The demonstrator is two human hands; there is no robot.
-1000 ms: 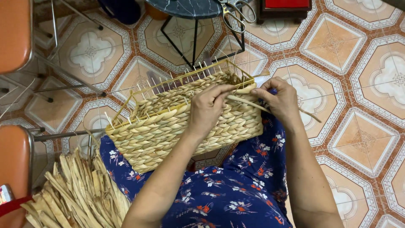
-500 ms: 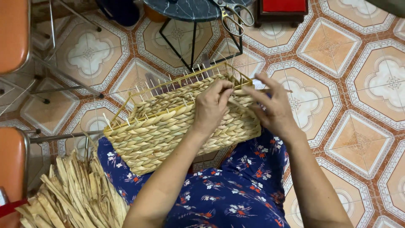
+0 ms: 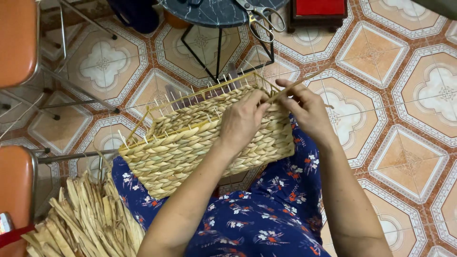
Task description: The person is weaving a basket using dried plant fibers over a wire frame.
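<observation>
Woven basket (image 3: 190, 145) stays on the lap while the right hand (image 3: 309, 112) has drawn closer to the rim. Its fingers pinch a straw strand (image 3: 290, 87); left hand (image 3: 243, 121) presses the top edge, fingers together.

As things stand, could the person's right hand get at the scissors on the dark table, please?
Probably, with a forward stretch. The scissors lie at the near edge of the dark table, with nothing between them and the right hand, though its fingers are pinching a straw strand at the woven basket.
</observation>
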